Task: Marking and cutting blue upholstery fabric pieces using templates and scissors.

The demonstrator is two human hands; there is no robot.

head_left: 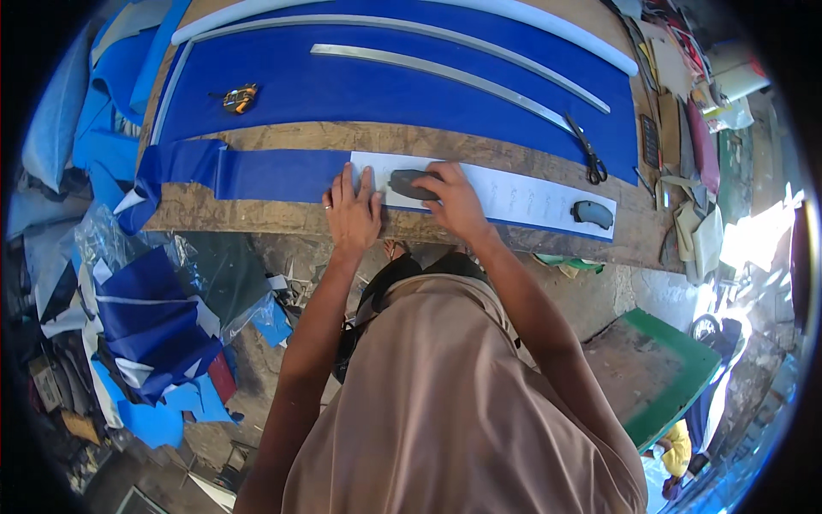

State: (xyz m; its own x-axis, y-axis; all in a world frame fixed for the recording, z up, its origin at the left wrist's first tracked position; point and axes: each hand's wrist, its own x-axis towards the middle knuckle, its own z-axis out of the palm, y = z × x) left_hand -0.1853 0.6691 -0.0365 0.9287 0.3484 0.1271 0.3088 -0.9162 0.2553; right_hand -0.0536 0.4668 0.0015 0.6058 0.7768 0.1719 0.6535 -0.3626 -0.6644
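Observation:
A long white paper strip (514, 195) with handwriting lies over a blue fabric strip (282, 174) along the table's near edge. At the paper's left end, my left hand (353, 214) rests flat with its fingers apart, pressing on the paper and fabric. My right hand (455, 201) grips a dark brake pad (411, 182) on the paper, a little right of the left hand. A second dark brake pad (593, 214) sits on the strip's right end.
Beyond lies a wide blue sheet (257, 86) with a metal straightedge (445, 79), a tape measure (241, 98) and black scissors (588, 150). A white roll (548, 34) borders the far side. Blue scraps (154, 325) heap at left; a green-edged board (664, 368) stands at lower right.

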